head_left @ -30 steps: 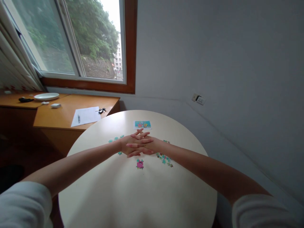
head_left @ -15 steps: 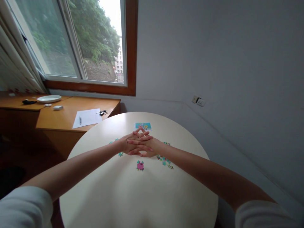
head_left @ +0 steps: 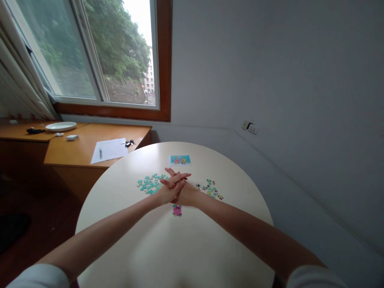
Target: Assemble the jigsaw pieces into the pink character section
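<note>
My left hand (head_left: pixel 168 193) and my right hand (head_left: pixel 188 195) meet above the middle of the round table (head_left: pixel 168 252). They touch each other, with fingers stretched and crossed, and no object shows in either. Some of the right hand's fingers are hidden behind the left. Teal jigsaw pieces (head_left: pixel 149 185) lie in a loose pile just left of my hands. Mixed-colour jigsaw pieces (head_left: pixel 211 189) are scattered to the right. A small joined pink puzzle section (head_left: pixel 177 211) lies just below my hands in view, its upper edge partly covered. Beyond them is a teal picture card (head_left: pixel 180 160).
A wooden desk (head_left: pixel 69 154) adjoins the table's far left side. On it are a paper sheet (head_left: pixel 109 150) with a pen, keys (head_left: pixel 129 143), a small white box (head_left: pixel 72 137) and a white plate (head_left: pixel 61 126). A wall (head_left: pixel 270 80) rises behind and right.
My interlaced hands have loosened and drawn closer to me, tilting so that their fingers bunch together. More of both piles of jigsaw pieces shows. The view has shifted slightly.
</note>
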The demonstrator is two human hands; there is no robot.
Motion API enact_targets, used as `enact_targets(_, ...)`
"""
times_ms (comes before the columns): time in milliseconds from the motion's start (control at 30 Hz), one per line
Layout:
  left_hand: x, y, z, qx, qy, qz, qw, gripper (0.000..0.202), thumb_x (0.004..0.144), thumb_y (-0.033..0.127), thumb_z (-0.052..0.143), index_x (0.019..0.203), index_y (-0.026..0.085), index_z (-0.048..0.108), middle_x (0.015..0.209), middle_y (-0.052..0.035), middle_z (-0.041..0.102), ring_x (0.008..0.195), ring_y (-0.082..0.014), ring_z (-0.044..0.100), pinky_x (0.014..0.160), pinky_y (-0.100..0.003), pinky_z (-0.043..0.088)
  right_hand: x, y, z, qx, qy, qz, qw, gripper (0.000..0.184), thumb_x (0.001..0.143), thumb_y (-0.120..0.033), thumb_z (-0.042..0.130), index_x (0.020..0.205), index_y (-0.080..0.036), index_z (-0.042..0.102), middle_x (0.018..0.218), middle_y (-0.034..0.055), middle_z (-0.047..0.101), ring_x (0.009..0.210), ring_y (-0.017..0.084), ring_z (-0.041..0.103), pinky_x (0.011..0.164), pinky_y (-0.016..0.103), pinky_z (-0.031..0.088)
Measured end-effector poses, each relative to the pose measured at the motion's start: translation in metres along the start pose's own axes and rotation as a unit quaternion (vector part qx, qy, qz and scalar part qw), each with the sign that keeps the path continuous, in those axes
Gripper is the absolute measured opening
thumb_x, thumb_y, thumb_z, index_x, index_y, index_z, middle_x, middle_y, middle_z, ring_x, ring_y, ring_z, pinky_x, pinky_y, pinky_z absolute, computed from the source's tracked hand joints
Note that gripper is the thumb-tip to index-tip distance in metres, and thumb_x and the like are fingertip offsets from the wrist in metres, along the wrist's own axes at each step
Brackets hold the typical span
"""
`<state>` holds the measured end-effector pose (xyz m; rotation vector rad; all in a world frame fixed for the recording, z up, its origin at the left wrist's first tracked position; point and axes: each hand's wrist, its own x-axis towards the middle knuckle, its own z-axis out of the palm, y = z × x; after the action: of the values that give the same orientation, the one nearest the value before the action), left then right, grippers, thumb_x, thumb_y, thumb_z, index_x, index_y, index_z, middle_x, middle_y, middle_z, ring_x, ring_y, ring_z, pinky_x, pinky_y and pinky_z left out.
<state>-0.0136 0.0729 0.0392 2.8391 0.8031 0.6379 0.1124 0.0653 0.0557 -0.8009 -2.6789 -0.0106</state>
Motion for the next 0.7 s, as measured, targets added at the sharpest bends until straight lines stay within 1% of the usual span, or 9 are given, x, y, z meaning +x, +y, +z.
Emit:
enact_targets(100, -0.002, 0.006, -0.006, -0.011, 0.028, -0.066, 0.997, 0.054, 0.094, 0.020, 0.013, 0.147, 0.017, 0.007, 0.134, -0.0128, 0.049, 0.120, -0.0254, 0.049, 0.096, -0.038, 0.041, 0.000, 0.002, 0.004, -0.011, -0.028, 0.005, 1.000, 0.073, 0.073, -0.023, 0.059, 0.140, -0.033, 0.030, 0.141, 0.0030, 0.042, 0.132, 0.026, 0.033, 0.110, 0.047, 0.026)
enact_targets(200, -0.001, 0.014, -0.014, -0.041, 0.003, -0.104, 0.994, 0.051, 0.094, 0.027, 0.019, 0.142, 0.018, 0.031, 0.134, -0.0110, 0.048, 0.127, -0.0256, 0.041, 0.102, -0.039, 0.036, -0.002, 0.002, 0.005, -0.005, -0.049, 0.015, 0.999, 0.076, 0.070, -0.015, 0.059, 0.139, -0.032, 0.032, 0.139, 0.0038, 0.044, 0.131, 0.028, 0.034, 0.110, 0.048, 0.025)
enact_targets(300, 0.001, 0.017, -0.019, -0.156, 0.004, -0.158, 0.975, 0.050, 0.093, 0.036, 0.023, 0.133, 0.016, 0.045, 0.131, -0.0120, 0.050, 0.124, -0.0252, 0.044, 0.103, -0.037, 0.036, -0.004, -0.004, 0.002, 0.052, -0.038, 0.010, 0.998, 0.078, 0.070, -0.020, 0.062, 0.140, -0.030, 0.030, 0.144, 0.0048, 0.037, 0.131, 0.027, 0.033, 0.110, 0.046, 0.026)
enact_targets(400, 0.003, 0.015, -0.024, -0.230, -0.004, -0.170, 0.958, 0.054, 0.093, 0.041, 0.018, 0.134, 0.013, 0.040, 0.120, -0.0135, 0.057, 0.115, -0.0240, 0.052, 0.096, -0.035, 0.042, -0.003, -0.013, -0.010, 0.181, -0.002, 0.080, 0.980, 0.081, 0.069, -0.034, 0.066, 0.140, -0.025, 0.030, 0.147, 0.0089, 0.030, 0.132, 0.026, 0.032, 0.110, 0.042, 0.028)
enact_targets(467, 0.004, 0.014, -0.031, -0.340, -0.016, -0.176, 0.923, 0.059, 0.093, 0.044, 0.010, 0.135, 0.012, 0.037, 0.122, -0.0149, 0.055, 0.118, -0.0254, 0.049, 0.097, -0.038, 0.041, -0.001, -0.018, -0.020, 0.293, 0.008, 0.112, 0.950, 0.082, 0.066, -0.043, 0.069, 0.138, -0.025, 0.033, 0.145, 0.0099, 0.031, 0.132, 0.026, 0.031, 0.109, 0.042, 0.029)
enact_targets(500, 0.005, 0.015, -0.036, -0.404, -0.016, -0.187, 0.895, 0.064, 0.092, 0.046, 0.004, 0.136, 0.012, 0.035, 0.125, -0.0161, 0.053, 0.116, -0.0263, 0.050, 0.096, -0.040, 0.041, -0.001, -0.020, -0.024, 0.358, 0.019, 0.115, 0.926, 0.079, 0.067, -0.045, 0.068, 0.137, -0.026, 0.035, 0.143, 0.0096, 0.033, 0.132, 0.025, 0.032, 0.107, 0.041, 0.031)
enact_targets(600, 0.003, 0.021, -0.051, -0.565, -0.037, -0.202, 0.799, 0.071, 0.088, 0.057, -0.003, 0.141, 0.019, 0.027, 0.133, -0.0136, 0.047, 0.117, -0.0265, 0.048, 0.093, -0.042, 0.041, 0.000, -0.022, -0.030, 0.544, 0.113, 0.146, 0.818, 0.064, 0.074, -0.053, 0.059, 0.131, -0.028, 0.041, 0.132, 0.0077, 0.045, 0.124, 0.022, 0.042, 0.098, 0.038, 0.041)
enact_targets(633, 0.002, 0.024, -0.055, -0.591, -0.056, -0.198, 0.780, 0.073, 0.086, 0.059, -0.006, 0.142, 0.022, 0.023, 0.134, -0.0121, 0.046, 0.116, -0.0256, 0.048, 0.093, -0.041, 0.040, -0.001, -0.022, -0.030, 0.587, 0.133, 0.164, 0.782, 0.059, 0.075, -0.054, 0.057, 0.127, -0.029, 0.044, 0.126, 0.0066, 0.050, 0.117, 0.021, 0.048, 0.092, 0.036, 0.045)
enact_targets(700, 0.000, 0.030, -0.061, -0.616, -0.095, -0.181, 0.761, 0.076, 0.084, 0.061, -0.012, 0.142, 0.026, 0.020, 0.131, -0.0108, 0.048, 0.113, -0.0238, 0.049, 0.091, -0.041, 0.039, -0.003, -0.022, -0.027, 0.645, 0.145, 0.200, 0.723, 0.049, 0.076, -0.058, 0.055, 0.112, -0.026, 0.053, 0.107, 0.0045, 0.058, 0.097, 0.018, 0.058, 0.075, 0.031, 0.050)
